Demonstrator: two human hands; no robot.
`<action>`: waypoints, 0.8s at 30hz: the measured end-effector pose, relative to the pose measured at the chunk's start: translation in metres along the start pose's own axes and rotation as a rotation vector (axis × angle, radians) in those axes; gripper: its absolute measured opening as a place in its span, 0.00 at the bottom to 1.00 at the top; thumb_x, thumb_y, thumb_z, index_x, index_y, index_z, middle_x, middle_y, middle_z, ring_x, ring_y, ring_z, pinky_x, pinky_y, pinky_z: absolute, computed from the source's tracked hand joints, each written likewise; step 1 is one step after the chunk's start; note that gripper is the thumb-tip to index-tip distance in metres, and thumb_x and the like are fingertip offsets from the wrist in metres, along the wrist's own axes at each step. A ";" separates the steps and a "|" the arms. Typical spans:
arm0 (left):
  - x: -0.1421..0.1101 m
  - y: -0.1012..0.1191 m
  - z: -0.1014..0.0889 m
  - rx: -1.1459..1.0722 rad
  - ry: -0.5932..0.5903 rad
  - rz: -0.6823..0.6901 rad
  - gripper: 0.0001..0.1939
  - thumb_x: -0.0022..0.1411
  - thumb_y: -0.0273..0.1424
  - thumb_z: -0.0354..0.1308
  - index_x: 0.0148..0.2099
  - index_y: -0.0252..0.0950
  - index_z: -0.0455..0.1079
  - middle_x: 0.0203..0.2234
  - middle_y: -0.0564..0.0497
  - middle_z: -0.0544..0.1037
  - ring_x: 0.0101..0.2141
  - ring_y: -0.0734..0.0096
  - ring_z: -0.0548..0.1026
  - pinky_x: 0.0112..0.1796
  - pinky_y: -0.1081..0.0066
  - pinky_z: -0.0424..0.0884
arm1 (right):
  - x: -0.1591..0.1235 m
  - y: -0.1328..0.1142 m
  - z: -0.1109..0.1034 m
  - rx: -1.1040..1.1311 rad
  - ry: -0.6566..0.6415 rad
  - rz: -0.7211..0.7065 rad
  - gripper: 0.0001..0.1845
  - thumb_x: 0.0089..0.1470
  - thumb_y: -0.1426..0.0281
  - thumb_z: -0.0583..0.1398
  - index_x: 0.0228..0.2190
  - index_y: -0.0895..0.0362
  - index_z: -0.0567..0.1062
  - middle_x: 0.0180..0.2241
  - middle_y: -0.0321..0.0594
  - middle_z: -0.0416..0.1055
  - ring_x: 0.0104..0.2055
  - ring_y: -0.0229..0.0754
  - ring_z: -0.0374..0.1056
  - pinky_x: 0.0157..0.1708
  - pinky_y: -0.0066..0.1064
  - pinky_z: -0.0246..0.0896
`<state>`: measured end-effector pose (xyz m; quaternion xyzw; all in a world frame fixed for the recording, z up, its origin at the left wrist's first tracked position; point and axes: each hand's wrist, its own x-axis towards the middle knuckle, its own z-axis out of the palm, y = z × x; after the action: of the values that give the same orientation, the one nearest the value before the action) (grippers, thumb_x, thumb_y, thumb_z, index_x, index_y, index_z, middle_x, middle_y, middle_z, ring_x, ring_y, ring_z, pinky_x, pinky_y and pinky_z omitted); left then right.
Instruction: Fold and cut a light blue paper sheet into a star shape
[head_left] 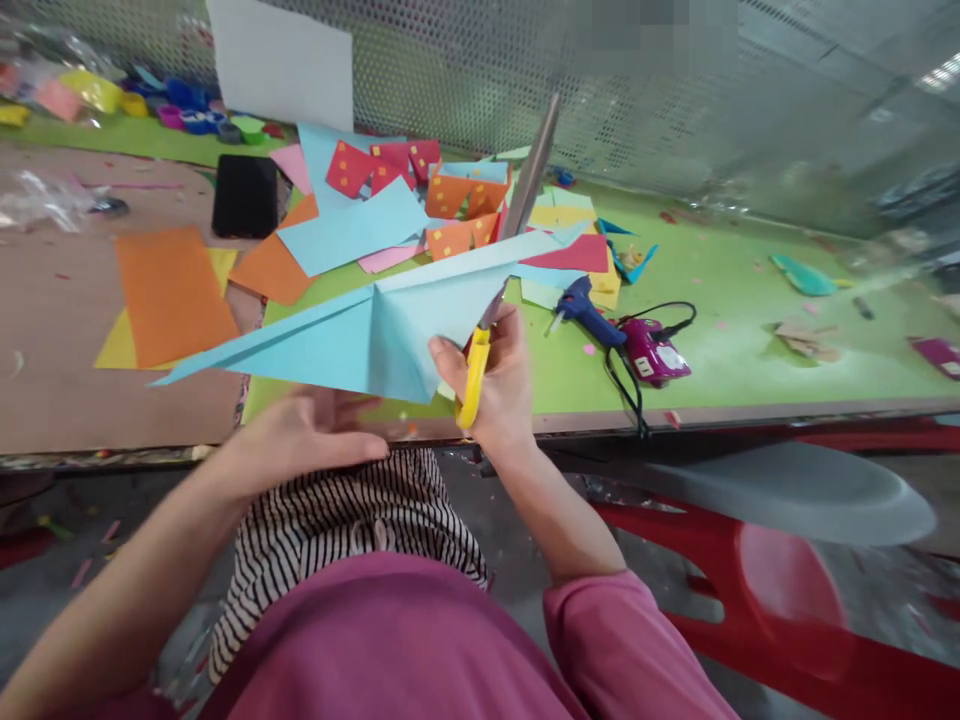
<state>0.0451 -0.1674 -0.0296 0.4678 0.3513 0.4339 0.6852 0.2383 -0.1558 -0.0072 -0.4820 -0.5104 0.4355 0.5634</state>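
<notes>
My right hand [508, 395] grips scissors [474, 382] by their yellow handle, with the blades pointing up and away. Its thumb also presses on the lower edge of a folded light-blue paper [330, 345], which has a raised crease down its middle and long pointed ends. Below the paper's left half is my left hand [300, 440], thumb stretched out and fingers apart, partly blurred and partly behind the paper. I see nothing in it. Behind the blue paper lie a flat blue strip [356, 232] and an orange paper box with yellow squares [465, 190].
A black phone [245, 196] and orange paper [172, 300] lie on the left. To the right, a blue glue gun [589, 312] sits beside a magenta box [654, 352] with a cord. A red chair [712, 590] stands at the table's right front.
</notes>
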 end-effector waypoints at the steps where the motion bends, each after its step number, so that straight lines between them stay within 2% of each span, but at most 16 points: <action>1: -0.003 -0.003 0.011 -0.044 -0.010 -0.035 0.33 0.41 0.32 0.79 0.52 0.42 0.77 0.35 0.48 0.83 0.42 0.51 0.83 0.46 0.57 0.82 | -0.001 -0.002 0.002 -0.011 0.000 -0.004 0.27 0.49 0.55 0.70 0.36 0.48 0.57 0.30 0.27 0.58 0.28 0.34 0.60 0.29 0.31 0.64; 2: -0.005 -0.005 0.021 -0.075 0.067 -0.019 0.31 0.43 0.34 0.79 0.52 0.40 0.76 0.34 0.47 0.83 0.42 0.51 0.83 0.46 0.57 0.82 | -0.001 -0.004 0.004 -0.014 -0.005 0.004 0.27 0.50 0.55 0.70 0.36 0.48 0.58 0.30 0.27 0.59 0.28 0.35 0.60 0.29 0.31 0.65; 5: -0.005 -0.008 0.038 -0.223 0.428 0.041 0.21 0.50 0.36 0.74 0.46 0.39 0.76 0.31 0.50 0.82 0.39 0.57 0.83 0.42 0.62 0.83 | 0.001 -0.010 0.007 0.017 -0.032 0.104 0.27 0.48 0.56 0.71 0.36 0.48 0.59 0.28 0.27 0.60 0.26 0.35 0.60 0.28 0.31 0.64; 7: -0.002 -0.003 0.038 -0.330 0.539 0.016 0.14 0.51 0.34 0.73 0.39 0.39 0.75 0.28 0.52 0.80 0.35 0.62 0.81 0.36 0.68 0.82 | 0.004 -0.011 0.004 0.056 -0.048 0.202 0.27 0.47 0.56 0.72 0.35 0.48 0.60 0.26 0.25 0.59 0.24 0.34 0.57 0.24 0.30 0.60; 9: 0.000 0.005 0.033 -0.388 0.567 -0.004 0.12 0.50 0.32 0.72 0.35 0.38 0.73 0.28 0.53 0.80 0.33 0.66 0.80 0.31 0.72 0.80 | 0.007 -0.011 -0.003 0.092 -0.068 0.289 0.29 0.44 0.58 0.74 0.35 0.48 0.60 0.24 0.24 0.59 0.23 0.33 0.55 0.22 0.28 0.54; 12: 0.005 0.020 0.022 -0.399 0.590 0.051 0.11 0.52 0.31 0.71 0.35 0.38 0.73 0.30 0.53 0.81 0.34 0.66 0.79 0.32 0.71 0.80 | -0.001 -0.011 -0.022 0.095 -0.144 0.378 0.31 0.40 0.59 0.76 0.35 0.50 0.62 0.24 0.22 0.61 0.21 0.30 0.53 0.21 0.26 0.49; 15: 0.011 0.037 0.011 -0.377 0.585 0.136 0.11 0.52 0.30 0.70 0.39 0.38 0.75 0.35 0.51 0.83 0.41 0.61 0.80 0.36 0.68 0.81 | -0.022 -0.010 -0.046 0.040 -0.370 0.462 0.32 0.40 0.54 0.76 0.36 0.51 0.64 0.24 0.24 0.63 0.21 0.29 0.52 0.20 0.26 0.46; 17: 0.015 0.047 0.006 -0.344 0.561 0.187 0.15 0.52 0.29 0.69 0.44 0.40 0.76 0.39 0.51 0.83 0.44 0.59 0.80 0.39 0.66 0.81 | -0.040 -0.010 -0.062 0.048 -0.564 0.480 0.35 0.41 0.44 0.74 0.38 0.53 0.67 0.28 0.29 0.66 0.24 0.31 0.56 0.21 0.26 0.50; 19: 0.017 0.055 0.004 -0.307 0.527 0.230 0.20 0.52 0.28 0.70 0.48 0.43 0.75 0.39 0.52 0.83 0.44 0.58 0.80 0.41 0.63 0.81 | -0.056 -0.011 -0.071 0.056 -0.665 0.538 0.36 0.48 0.38 0.67 0.42 0.54 0.69 0.33 0.35 0.68 0.28 0.33 0.61 0.25 0.28 0.56; 21: 0.018 0.060 0.006 -0.271 0.496 0.282 0.25 0.50 0.27 0.70 0.51 0.46 0.74 0.37 0.53 0.83 0.41 0.60 0.80 0.42 0.61 0.80 | -0.068 -0.011 -0.074 0.087 -0.709 0.603 0.35 0.51 0.39 0.66 0.44 0.54 0.70 0.34 0.36 0.67 0.29 0.33 0.61 0.27 0.28 0.58; 24: 0.017 0.058 0.011 -0.221 0.459 0.350 0.29 0.49 0.25 0.71 0.53 0.47 0.74 0.34 0.53 0.83 0.38 0.59 0.80 0.40 0.58 0.81 | -0.079 -0.007 -0.069 0.187 -0.737 0.700 0.33 0.46 0.46 0.73 0.43 0.52 0.69 0.33 0.32 0.63 0.30 0.32 0.57 0.28 0.27 0.58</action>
<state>0.0460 -0.1442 0.0277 0.3336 0.3616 0.6754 0.5493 0.2993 -0.2414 -0.0140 -0.3862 -0.4422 0.7824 0.2076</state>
